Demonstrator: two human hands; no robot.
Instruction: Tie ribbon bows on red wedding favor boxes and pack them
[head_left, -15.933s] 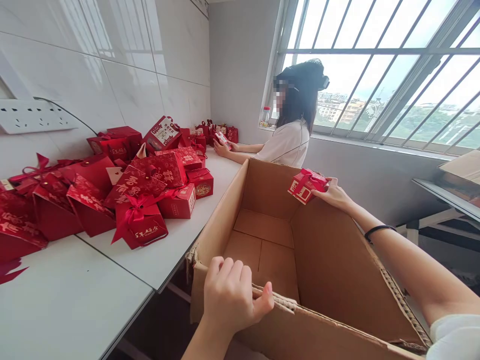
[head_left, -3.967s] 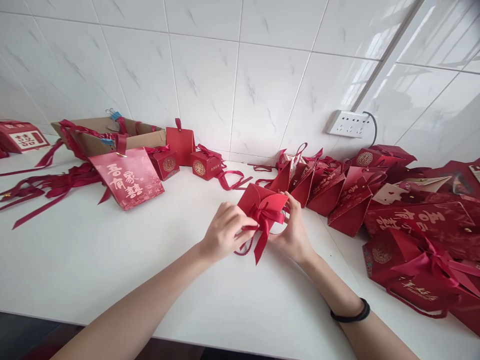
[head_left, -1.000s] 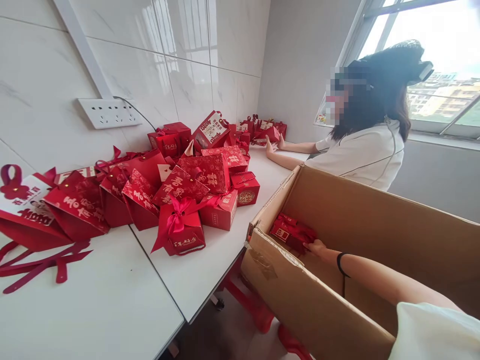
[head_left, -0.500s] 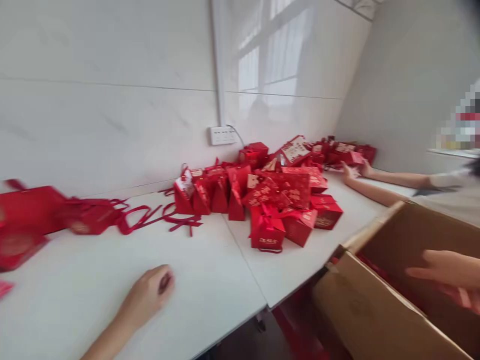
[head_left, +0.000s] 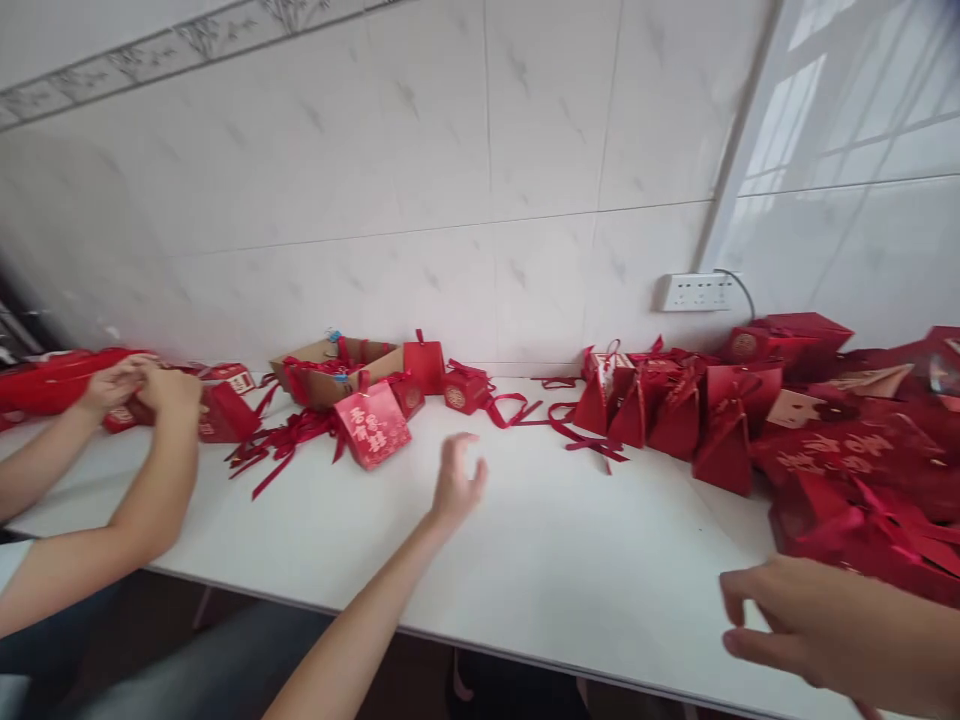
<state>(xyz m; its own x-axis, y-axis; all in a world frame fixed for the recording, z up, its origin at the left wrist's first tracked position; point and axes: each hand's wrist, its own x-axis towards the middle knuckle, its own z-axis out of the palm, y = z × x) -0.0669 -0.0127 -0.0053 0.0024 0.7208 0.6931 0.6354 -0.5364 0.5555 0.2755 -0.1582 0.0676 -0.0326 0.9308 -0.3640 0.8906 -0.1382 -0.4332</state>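
Observation:
My left hand (head_left: pixel 456 482) is held above the white table (head_left: pixel 570 550), open, with thumb and fingers apart and nothing in it. Nearest to it is a red gift box (head_left: pixel 373 425) with gold lettering, tilted on the table to its left. Behind it are a small red box (head_left: pixel 463 388) and loose red ribbons (head_left: pixel 510 410). At the lower right, my right hand (head_left: pixel 802 620) has bent fingers spread from the thumb, holding nothing visible. Close to that hand is a red box with a ribbon bow (head_left: pixel 862 530), and red triangular boxes (head_left: pixel 679 410) stand in a row farther back.
A shallow cardboard tray (head_left: pixel 309 352) with red ribbons sits against the wall. On the left, a co-worker's hands (head_left: pixel 142 385) work near more red boxes (head_left: pixel 225 410). A socket strip (head_left: pixel 697 292) is on the wall. More red boxes are piled on the right.
The view has swung left, so the large cardboard box is out of sight. My right hand has left that box. My left hand has gone from loosely closed to open.

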